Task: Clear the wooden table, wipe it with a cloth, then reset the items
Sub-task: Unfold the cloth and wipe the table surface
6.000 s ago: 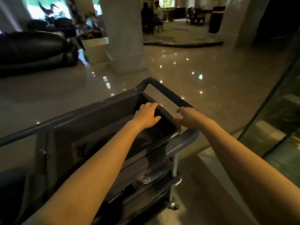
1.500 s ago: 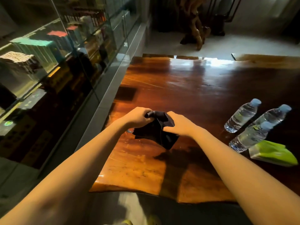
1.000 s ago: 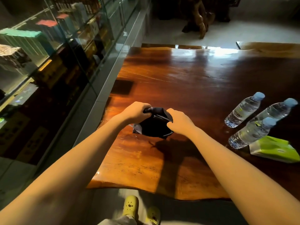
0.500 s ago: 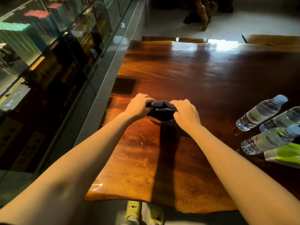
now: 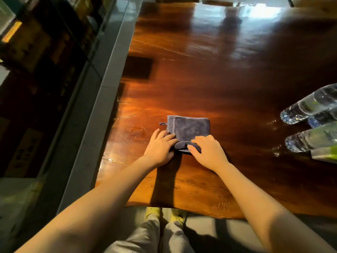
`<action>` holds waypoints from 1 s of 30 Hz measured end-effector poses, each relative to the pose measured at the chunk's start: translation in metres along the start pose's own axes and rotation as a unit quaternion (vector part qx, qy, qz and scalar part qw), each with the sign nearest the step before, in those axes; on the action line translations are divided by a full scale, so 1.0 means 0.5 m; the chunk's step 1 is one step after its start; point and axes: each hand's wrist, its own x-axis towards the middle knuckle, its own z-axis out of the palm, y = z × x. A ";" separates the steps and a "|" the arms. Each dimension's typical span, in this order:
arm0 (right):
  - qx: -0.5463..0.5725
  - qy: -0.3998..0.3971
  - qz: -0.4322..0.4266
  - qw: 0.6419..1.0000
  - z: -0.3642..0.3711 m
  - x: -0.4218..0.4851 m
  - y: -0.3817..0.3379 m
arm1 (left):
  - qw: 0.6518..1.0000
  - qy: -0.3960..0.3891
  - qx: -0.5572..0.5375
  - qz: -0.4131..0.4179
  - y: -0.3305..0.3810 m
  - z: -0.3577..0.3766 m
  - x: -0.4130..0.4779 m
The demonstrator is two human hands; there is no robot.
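Pressing flat, fingers (image 5: 169, 137) of the left hand (image 5: 160, 148) and right hand (image 5: 207, 150) spread open on the near edge of a folded grey cloth (image 5: 189, 129), near the tabletop's (image 5: 209, 73) front-left corner, water bottles (image 5: 310, 123) at the right edge.

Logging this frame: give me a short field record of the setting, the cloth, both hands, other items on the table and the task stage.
setting: glossy dark wooden table, beside a glass display case
cloth: folded grey-blue microfibre cloth, flat on the table
left hand: palm down on the cloth's near left corner
right hand: fingers pressing the cloth's near edge
other items: clear plastic water bottles lying at right; green packet beside them
task stage: cloth down; bottles and packet not yet cleared from the table
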 end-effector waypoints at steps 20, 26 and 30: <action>-0.128 -0.054 -0.058 0.989 0.129 0.082 -0.088 | 0.968 0.098 0.000 -0.231 -0.127 0.113 -0.233; -0.129 -0.041 -0.114 0.984 0.171 0.129 -0.193 | 0.953 0.095 -0.012 -0.286 -0.124 0.116 -0.226; -0.132 -0.032 -0.167 0.977 0.190 0.167 -0.255 | 0.952 0.102 -0.012 -0.290 -0.120 0.112 -0.227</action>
